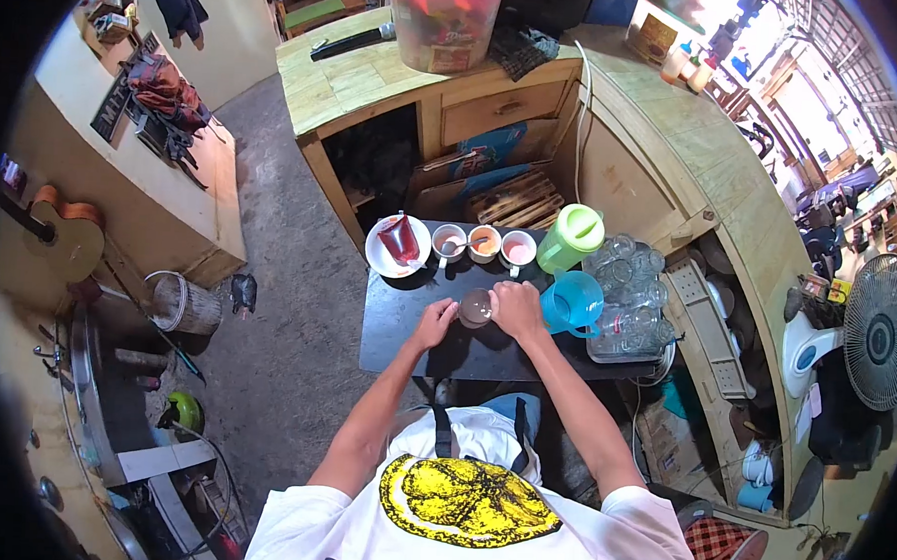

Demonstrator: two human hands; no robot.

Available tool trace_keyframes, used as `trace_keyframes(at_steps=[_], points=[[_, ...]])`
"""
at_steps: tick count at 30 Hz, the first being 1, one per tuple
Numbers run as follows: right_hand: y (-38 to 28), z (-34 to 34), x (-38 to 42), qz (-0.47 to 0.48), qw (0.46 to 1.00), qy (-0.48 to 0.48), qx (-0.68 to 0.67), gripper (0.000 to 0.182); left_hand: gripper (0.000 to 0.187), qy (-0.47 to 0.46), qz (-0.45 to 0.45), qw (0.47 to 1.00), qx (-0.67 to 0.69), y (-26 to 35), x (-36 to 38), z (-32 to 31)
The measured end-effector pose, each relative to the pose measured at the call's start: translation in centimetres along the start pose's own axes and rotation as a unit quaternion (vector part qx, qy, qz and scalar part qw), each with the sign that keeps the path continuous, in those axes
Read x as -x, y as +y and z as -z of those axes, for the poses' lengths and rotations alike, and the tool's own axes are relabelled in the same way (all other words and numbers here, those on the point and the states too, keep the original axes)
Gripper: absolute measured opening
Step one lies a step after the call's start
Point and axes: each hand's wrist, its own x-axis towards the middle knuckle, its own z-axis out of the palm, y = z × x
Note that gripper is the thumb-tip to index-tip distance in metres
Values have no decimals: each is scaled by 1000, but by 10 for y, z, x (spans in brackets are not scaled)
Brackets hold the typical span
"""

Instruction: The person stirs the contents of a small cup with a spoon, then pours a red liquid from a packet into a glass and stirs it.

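A clear drinking glass (475, 308) is between my two hands above the dark table (390, 348), its round mouth facing up. My right hand (517, 310) has its fingers curled around the glass's right side. On the opposite side, the curled fingers of my left hand (435, 322) meet the rim; their exact grip is partly hidden. Just beyond stand several white cups (517, 250) with coloured contents and spoons. A white bowl (399, 263) holds a dark red packet (399, 240). To the right are a blue pitcher (572, 300) and a lidded green pitcher (571, 237).
Several upturned glasses (628, 288) crowd a tray at the table's right end. A wooden counter (376, 112) curves around the far and right sides, with a pink-lidded tub (445, 25) on it. A fan (879, 332) stands far right; a bucket (182, 303) sits on the left floor.
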Motion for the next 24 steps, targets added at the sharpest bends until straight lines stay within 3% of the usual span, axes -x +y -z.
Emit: trace_keyframes(at_steps=[5,8,11,14,17,20,24], points=[[-2,-1,3,11,997,-75,-28,22,34,12,7,999,33,-3,0,-5],[-4,-5,0,15,998,50,-44,23,34,5,10,999,38,0,1,-4],[-4,-3,-2,19,999,20,29,23,34,-2,11,999,30,-1,0,0],[-7,-1,1,13,997,-71,42,23,35,0,6,1000,24,-4,0,-2],[-8,-2,-2,38,998,-44,-20,22,36,1,1,999,37,-15,-3,-4],[-8,-2,-6,25,999,29,3,22,37,-10,-1,999,47,-14,-5,-2],[-7,0,-5,-15,998,-64,25,24,37,-24,11,999,46,-9,-4,0]])
